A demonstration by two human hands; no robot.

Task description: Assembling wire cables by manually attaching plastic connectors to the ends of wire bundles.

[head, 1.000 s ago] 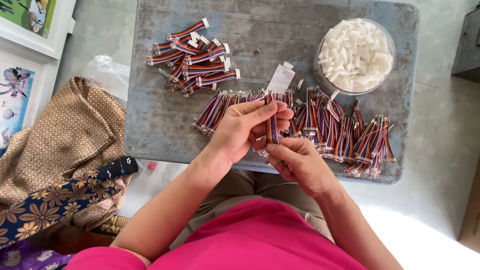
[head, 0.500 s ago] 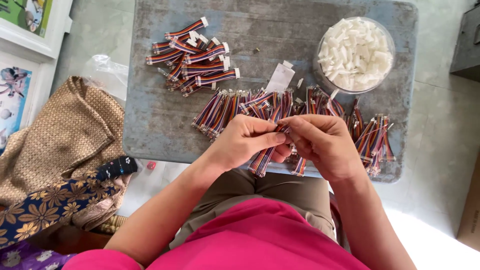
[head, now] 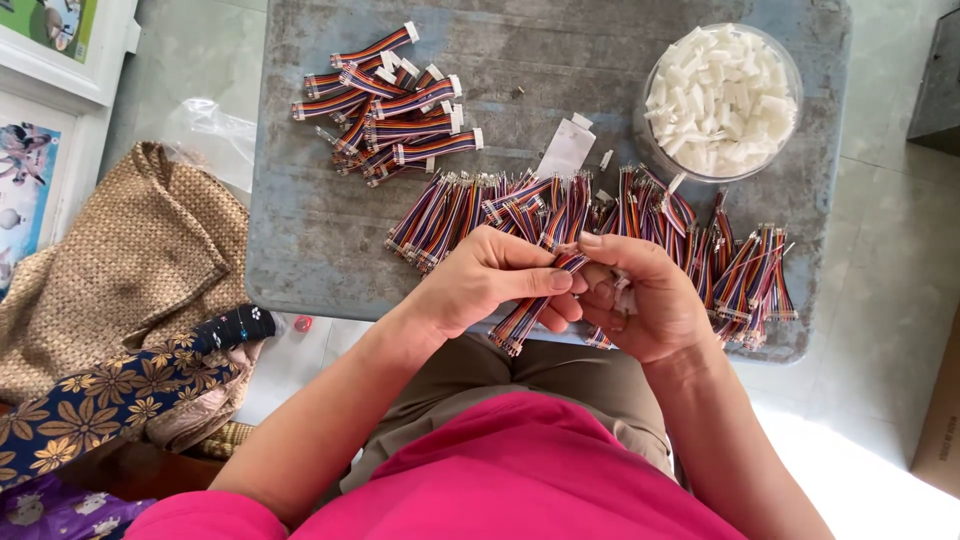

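Both hands meet right at the near edge of the grey tabletop (head: 300, 250); the left hand (head: 480, 285) is curled shut, thumb and fingers pinching a rainbow ribbon cable (head: 530, 310) that sticks out below it toward the person's lap; the right hand (head: 645, 305) is closed too, fingers folded round the cable's upper end plus a small white connector (head: 625, 298), which is mostly hidden so can't tell more. Just behind the hands there's a long loose heap of cables (head: 600, 215) running across the tabletop; a tidier pile of finished cables (head: 395, 105) with white ends sits at the far left; a clear round tub (head: 790, 75) of white connectors is far right; a woven bag (head: 130, 260) lies on the floor to the left.
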